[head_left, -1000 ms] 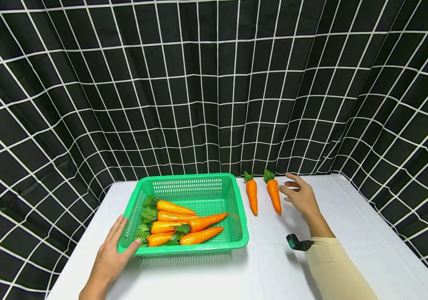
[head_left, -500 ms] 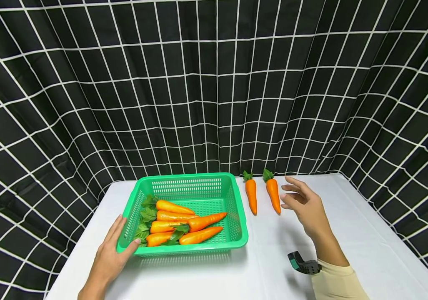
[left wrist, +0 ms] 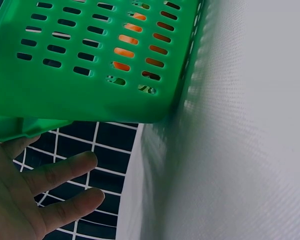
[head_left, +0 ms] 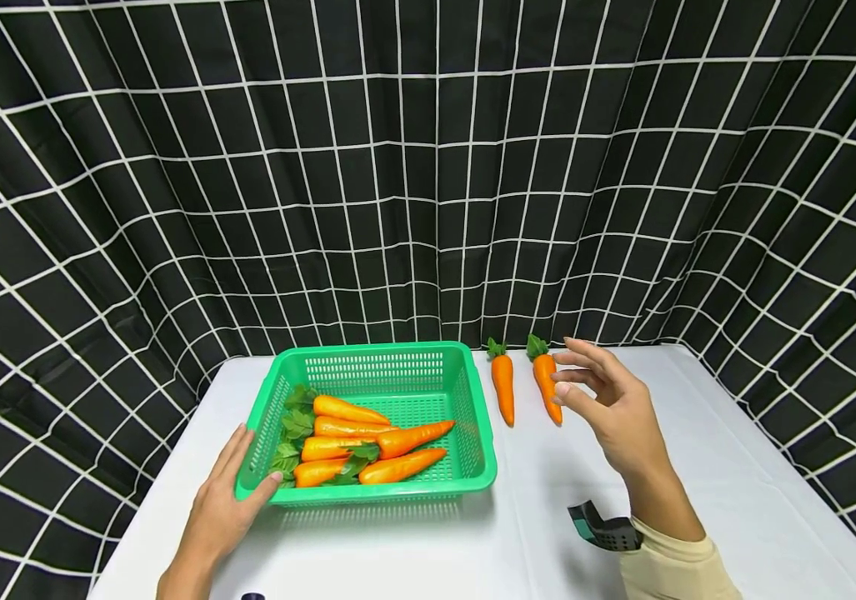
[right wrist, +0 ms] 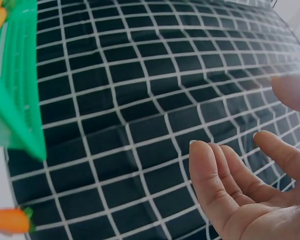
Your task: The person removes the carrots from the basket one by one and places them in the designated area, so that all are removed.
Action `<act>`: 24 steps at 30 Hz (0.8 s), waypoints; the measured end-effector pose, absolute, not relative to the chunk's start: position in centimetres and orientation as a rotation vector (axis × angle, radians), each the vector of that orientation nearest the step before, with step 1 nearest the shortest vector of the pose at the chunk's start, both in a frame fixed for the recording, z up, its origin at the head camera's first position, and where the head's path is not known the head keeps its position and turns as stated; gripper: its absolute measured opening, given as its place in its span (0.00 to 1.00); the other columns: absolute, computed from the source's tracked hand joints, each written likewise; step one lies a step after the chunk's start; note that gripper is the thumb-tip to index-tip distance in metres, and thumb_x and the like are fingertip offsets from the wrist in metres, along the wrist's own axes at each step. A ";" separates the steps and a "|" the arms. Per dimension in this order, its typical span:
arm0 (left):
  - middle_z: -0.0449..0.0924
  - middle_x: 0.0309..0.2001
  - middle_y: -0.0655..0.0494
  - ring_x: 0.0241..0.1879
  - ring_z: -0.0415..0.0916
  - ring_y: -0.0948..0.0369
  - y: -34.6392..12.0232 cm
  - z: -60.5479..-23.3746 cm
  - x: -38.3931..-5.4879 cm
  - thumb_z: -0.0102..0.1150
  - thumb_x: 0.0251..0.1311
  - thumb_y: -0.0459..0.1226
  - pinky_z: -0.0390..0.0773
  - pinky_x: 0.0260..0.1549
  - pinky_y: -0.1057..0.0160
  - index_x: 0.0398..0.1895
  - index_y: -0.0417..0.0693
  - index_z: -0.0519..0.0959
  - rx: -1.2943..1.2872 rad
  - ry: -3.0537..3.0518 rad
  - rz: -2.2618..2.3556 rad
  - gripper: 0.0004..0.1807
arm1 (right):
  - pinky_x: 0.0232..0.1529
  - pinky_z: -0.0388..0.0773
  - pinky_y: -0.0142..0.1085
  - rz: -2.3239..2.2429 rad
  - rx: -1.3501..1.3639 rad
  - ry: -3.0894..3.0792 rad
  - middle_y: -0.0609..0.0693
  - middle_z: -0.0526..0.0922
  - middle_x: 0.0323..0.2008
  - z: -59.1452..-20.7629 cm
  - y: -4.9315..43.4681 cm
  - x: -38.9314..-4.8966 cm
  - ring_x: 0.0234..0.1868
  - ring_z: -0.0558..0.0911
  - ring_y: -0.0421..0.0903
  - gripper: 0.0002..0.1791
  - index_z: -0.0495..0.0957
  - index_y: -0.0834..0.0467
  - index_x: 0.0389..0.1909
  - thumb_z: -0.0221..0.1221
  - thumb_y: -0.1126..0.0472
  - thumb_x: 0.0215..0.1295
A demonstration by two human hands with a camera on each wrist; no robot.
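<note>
A green plastic basket (head_left: 390, 492) stands on the white table with several orange carrots (head_left: 405, 465) in it, their leaves toward its left side. My left hand (head_left: 221, 504) rests at the basket's front left corner, thumb over the rim and fingers along the outer side. In the left wrist view, two of its fingers (left wrist: 65, 172) stretch out straight below the basket. Right of the basket lie two carrots (head_left: 503, 390) (head_left: 548, 390), leaves to the back. My right hand (head_left: 615, 408) holds nothing; its loosely bent fingers overlap the right carrot's edge in the head view.
A black cloth with white grid lines (head_left: 412, 208) hangs behind the table and along both sides. A black wrist camera mount (head_left: 603, 529) juts from my right wrist by the sleeve. A small dark object (head_left: 252, 596) shows at the bottom edge.
My right hand has drawn back from beside the right carrot toward me, then shifted slightly left, so its fingers now overlap that carrot in view. The left hand, basket and carrots stay put.
</note>
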State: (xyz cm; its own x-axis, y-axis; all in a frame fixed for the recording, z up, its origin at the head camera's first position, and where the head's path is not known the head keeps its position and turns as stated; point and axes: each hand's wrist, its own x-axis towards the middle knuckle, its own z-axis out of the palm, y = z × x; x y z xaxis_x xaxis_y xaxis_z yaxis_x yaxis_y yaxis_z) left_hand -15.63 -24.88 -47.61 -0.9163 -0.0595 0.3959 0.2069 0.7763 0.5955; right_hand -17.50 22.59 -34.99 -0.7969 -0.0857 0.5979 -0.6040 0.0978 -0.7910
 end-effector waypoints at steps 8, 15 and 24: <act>0.50 0.75 0.56 0.66 0.56 0.38 -24.7 -46.9 -15.9 0.63 0.59 0.51 0.60 0.56 0.33 0.74 0.47 0.60 -0.085 -2.592 -0.947 0.42 | 0.43 0.81 0.38 1.819 0.817 -1.876 0.68 0.72 0.52 -33.2 20.6 -18.0 0.47 0.76 0.59 0.29 0.68 0.66 0.64 0.56 0.80 0.60; 0.50 0.75 0.55 0.67 0.56 0.38 -24.7 -46.7 -15.9 0.64 0.59 0.51 0.60 0.57 0.34 0.74 0.47 0.59 -0.065 -2.610 -0.955 0.43 | 0.46 0.79 0.38 1.813 0.908 -1.879 0.65 0.73 0.54 -32.1 18.5 -18.7 0.50 0.76 0.58 0.31 0.69 0.64 0.64 0.59 0.79 0.58; 0.49 0.75 0.56 0.67 0.55 0.37 -24.7 -47.0 -15.6 0.63 0.59 0.52 0.59 0.57 0.33 0.74 0.48 0.58 -0.050 -2.625 -0.979 0.43 | 0.46 0.79 0.41 1.869 1.036 -1.838 0.67 0.74 0.52 -31.5 15.4 -20.1 0.50 0.76 0.62 0.30 0.70 0.64 0.62 0.59 0.79 0.56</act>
